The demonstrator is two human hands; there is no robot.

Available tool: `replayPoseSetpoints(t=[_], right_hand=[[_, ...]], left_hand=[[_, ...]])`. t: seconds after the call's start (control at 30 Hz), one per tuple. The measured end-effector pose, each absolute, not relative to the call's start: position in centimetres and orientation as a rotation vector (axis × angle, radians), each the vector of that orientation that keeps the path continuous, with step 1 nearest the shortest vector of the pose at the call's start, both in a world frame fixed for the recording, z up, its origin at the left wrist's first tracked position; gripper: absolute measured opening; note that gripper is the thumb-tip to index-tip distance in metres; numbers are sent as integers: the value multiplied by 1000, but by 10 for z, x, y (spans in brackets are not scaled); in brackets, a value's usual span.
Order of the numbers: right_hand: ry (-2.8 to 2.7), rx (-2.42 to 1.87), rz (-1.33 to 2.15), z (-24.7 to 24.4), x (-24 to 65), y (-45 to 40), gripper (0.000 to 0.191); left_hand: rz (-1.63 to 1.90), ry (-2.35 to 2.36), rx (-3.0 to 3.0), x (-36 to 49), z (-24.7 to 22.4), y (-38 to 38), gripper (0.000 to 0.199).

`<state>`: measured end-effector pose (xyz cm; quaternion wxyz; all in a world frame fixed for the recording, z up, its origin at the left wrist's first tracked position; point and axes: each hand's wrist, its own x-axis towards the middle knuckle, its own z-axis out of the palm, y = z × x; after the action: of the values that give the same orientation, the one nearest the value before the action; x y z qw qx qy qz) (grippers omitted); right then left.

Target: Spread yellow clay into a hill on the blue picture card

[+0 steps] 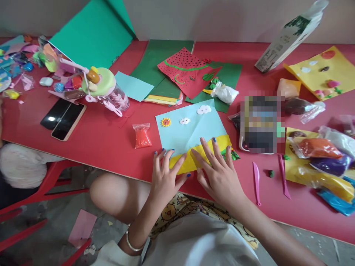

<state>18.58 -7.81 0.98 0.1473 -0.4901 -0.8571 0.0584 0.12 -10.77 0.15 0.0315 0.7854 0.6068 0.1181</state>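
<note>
Overall, head view: a red table (108, 151) seen from above, its near edge slanting across the front and passing under both wrists
Light blue sheet (194, 129): flat close to that near edge, a sun piece (166, 122) and two clouds (204, 109) on its far part, a yellow layer (189, 162) along its near side
Left hand (165, 173): fingers spread, the tips at the left end of the yellow layer
Right hand (217, 168): fingers spread too, tips over the middle and right of the yellow layer; how hard either hand presses, I cannot tell
Room to the left: red surface runs toward a dark phone (69, 123), broken by a red packet (142, 137) just left of the sheet
Room to the right: a narrower red stretch between the right hand and a pink knife (256, 183); small green pieces (235, 154) sit at the sheet's right corner
Far side: dark green sheets (155, 62) and a red watermelon picture (187, 72) close off the space behind, with a white packet (227, 94) near the sheet's far right corner
Right side: a blurred-out device (260, 123) stands in the way beside the sheet; a second pink tool (283, 177), a dark green lump (271, 173) and an orange packet (318, 147) lie farther right
Far corners: a lidded cup (119, 99) left, a carton (288, 40) right
</note>
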Motion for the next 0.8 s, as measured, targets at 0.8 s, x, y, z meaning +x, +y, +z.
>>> replayPoseSetpoints(t=[0.8], right_hand=[[-2460, -1360, 224, 5, 174, -75, 42]], left_hand=[[425, 1932, 2395, 4, -3, -109, 42]])
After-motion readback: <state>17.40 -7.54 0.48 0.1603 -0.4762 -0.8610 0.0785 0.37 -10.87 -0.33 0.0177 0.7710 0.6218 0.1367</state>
